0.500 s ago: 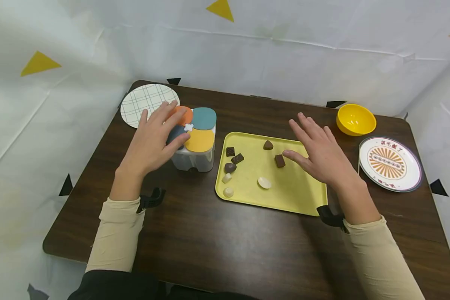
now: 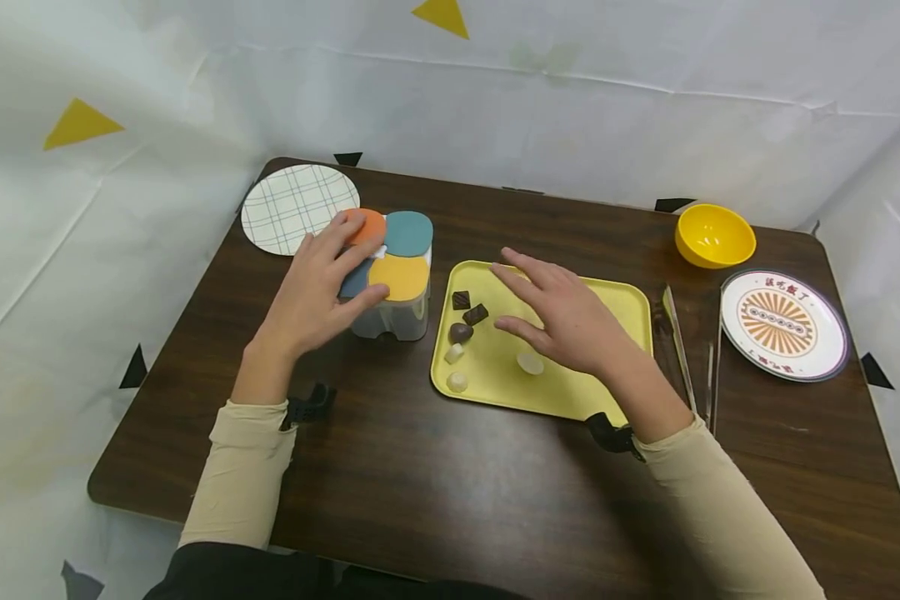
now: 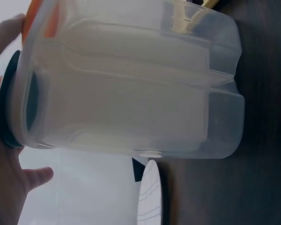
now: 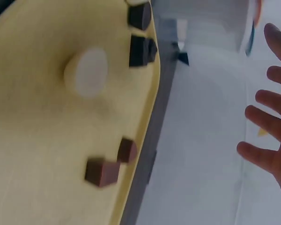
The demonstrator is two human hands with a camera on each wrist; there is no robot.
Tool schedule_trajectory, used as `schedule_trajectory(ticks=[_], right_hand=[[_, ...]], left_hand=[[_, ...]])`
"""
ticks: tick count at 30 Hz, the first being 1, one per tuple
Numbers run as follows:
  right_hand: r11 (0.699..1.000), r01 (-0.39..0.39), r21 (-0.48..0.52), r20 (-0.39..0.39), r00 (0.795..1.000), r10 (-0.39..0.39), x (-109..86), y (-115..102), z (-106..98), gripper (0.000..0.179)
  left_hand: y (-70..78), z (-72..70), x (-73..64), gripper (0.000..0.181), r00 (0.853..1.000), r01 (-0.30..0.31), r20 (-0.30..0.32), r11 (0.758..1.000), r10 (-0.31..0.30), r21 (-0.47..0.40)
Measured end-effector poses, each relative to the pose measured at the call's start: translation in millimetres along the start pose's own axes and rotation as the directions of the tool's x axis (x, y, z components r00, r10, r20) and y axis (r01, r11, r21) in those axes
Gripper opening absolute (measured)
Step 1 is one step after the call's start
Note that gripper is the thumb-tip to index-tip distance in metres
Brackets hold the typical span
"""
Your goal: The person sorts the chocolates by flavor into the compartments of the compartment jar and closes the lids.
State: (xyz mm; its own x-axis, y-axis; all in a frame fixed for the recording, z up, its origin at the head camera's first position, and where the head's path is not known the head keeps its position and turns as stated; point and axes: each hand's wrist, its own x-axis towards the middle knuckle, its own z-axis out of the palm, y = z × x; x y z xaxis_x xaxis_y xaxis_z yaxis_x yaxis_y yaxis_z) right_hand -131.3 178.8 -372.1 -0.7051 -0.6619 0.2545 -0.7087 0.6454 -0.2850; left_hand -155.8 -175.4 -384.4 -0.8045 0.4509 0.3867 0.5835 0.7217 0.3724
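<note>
My left hand (image 2: 311, 292) lies over the lidded clear plastic container (image 3: 140, 89), fingers spread and the thumb at the yellow flap (image 2: 399, 277). Orange (image 2: 367, 227), teal (image 2: 408, 233) and blue flaps make up the rest of its top. My right hand (image 2: 562, 317) hovers above the yellow tray (image 2: 607, 392) with loosely extended fingers and holds nothing. Along the tray's left side sit dark chocolates (image 2: 476, 314) and white ones (image 2: 457, 382). A white oval chocolate (image 2: 529, 363) lies below the right hand. Two brown chocolates (image 4: 102, 172), covered by that hand in the head view, show in the right wrist view.
A white checked plate (image 2: 292, 208) lies at the back left, beside the container. At right are a yellow bowl (image 2: 714, 237), a white patterned plate (image 2: 784, 325) and long slim utensils (image 2: 678, 346) next to the tray. White sheeting (image 2: 570, 125) hangs behind the table.
My right hand has moved left across the tray, uncovering the utensils at right. The left hand has come slightly nearer the yellow flap, its fingers lower on the lid.
</note>
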Motion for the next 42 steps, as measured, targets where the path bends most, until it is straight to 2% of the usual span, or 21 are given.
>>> schedule_trajectory(ticks=[4, 10, 17, 20, 26, 29, 36, 42], right_hand=[[0.996, 0.089, 0.024, -0.037, 0.995, -0.088, 19.4, -13, 13, 0.060], [0.978, 0.206, 0.017, -0.099, 0.974, -0.203, 45.6, -30, 29, 0.059], [0.963, 0.260, -0.066, -0.069, 0.962, -0.265, 72.3, -41, 45, 0.057], [0.957, 0.271, -0.100, -0.080, 0.957, -0.280, 80.9, -42, 48, 0.052], [0.948, 0.284, -0.144, -0.100, 0.949, -0.299, 90.4, -40, 48, 0.047], [0.943, 0.290, -0.166, -0.096, 0.946, -0.308, 92.1, -38, 48, 0.045], [0.919, 0.325, -0.222, -0.123, 0.926, -0.357, 93.1, -34, 49, 0.045], [0.910, 0.348, -0.225, -0.170, 0.906, -0.388, 94.5, -35, 52, 0.043]], left_hand=[[0.9, 3.0, 0.2, 0.068, 1.000, -0.016, -0.006, 1.000, 0.016, 0.010], [1.1, 6.6, 0.8, 0.078, 0.999, -0.037, -0.025, 0.999, 0.037, 0.013], [-1.6, 12.3, 0.1, 0.079, 0.995, -0.070, -0.074, 0.997, 0.069, -0.010], [-2.3, 15.2, 0.0, 0.078, 0.994, -0.069, -0.088, 0.997, 0.067, -0.023], [-3.1, 16.6, -1.6, 0.076, 0.993, -0.050, -0.112, 0.997, 0.044, -0.056], [-3.6, 16.4, -2.2, 0.076, 0.994, -0.042, -0.103, 0.998, 0.037, -0.050], [-6.0, 18.4, -2.5, 0.075, 0.991, -0.056, -0.122, 0.998, 0.050, -0.043], [-7.9, 20.0, -4.2, 0.073, 0.987, -0.065, -0.151, 0.996, 0.055, -0.063]])
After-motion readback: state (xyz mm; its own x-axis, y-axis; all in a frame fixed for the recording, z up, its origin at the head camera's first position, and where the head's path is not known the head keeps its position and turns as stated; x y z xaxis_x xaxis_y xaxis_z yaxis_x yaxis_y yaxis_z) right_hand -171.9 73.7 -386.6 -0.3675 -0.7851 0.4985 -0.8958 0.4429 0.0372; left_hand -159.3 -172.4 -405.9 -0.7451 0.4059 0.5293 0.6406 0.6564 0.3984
